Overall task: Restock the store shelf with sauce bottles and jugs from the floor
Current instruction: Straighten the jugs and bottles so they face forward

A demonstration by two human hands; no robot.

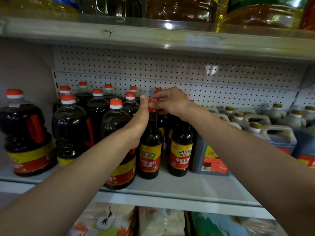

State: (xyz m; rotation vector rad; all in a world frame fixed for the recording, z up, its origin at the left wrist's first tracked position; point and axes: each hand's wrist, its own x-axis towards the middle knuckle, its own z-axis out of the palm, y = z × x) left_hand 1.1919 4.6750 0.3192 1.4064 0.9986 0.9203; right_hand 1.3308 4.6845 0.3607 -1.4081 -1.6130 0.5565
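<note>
Big dark jugs (71, 128) fill the left of the shelf (196, 186). White-handled jugs (272, 132) crowd the right. Bare shelf shows in front of the small bottles (181, 149).

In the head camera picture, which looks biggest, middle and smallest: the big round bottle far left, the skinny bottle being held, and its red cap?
1. Big round bottle, clearly biggest.
2. Skinny bottle, narrower, though about as near the camera.
3. Red cap, tiny, pinched by the right hand.

Oil jugs (180, 9) on upper shelf; printed bags (105, 220) below; pegboard (170, 68) behind.
</note>
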